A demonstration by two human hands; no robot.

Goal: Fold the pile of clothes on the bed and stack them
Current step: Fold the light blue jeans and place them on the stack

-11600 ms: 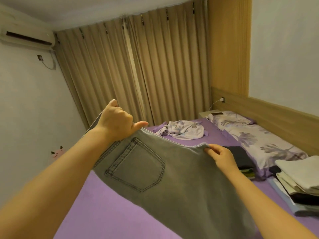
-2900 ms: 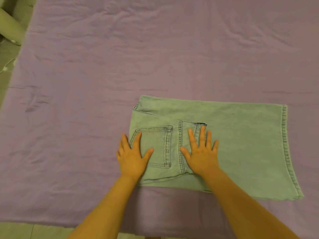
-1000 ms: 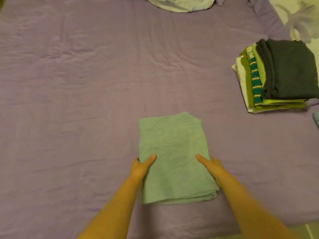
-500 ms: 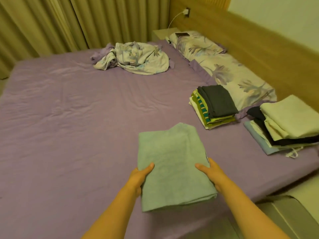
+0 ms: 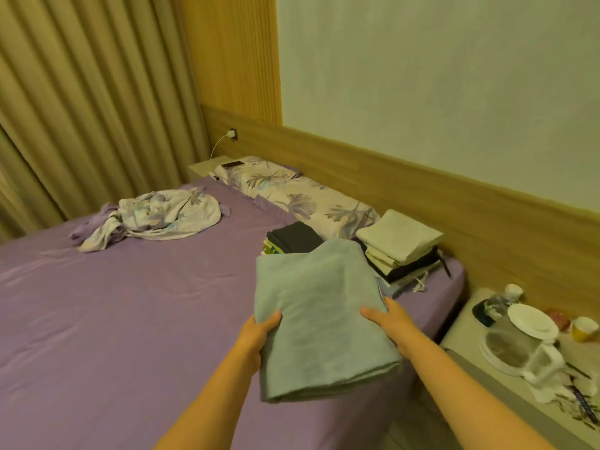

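Head view: left hand [image 5: 259, 331] and right hand [image 5: 388, 321] grip the folded jeans [image 5: 319, 323] by their sides, above the bed [image 5: 113, 319]. Two stacks [image 5: 401, 245] sit far right.

I see only the thumbs of my left hand [image 5: 259, 329] and right hand [image 5: 386, 319]; their fingers are hidden under the folded jeans [image 5: 319, 319]. The jeans cover the near part of the dark-topped stack [image 5: 292, 237] by the bed's [image 5: 113, 319] right edge.

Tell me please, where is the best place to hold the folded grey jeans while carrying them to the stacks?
Grip the folded jeans at their two long side edges, coming from the near end, as the left hand and right hand do: thumbs on top, probably fingers beneath, so the layers stay flat.
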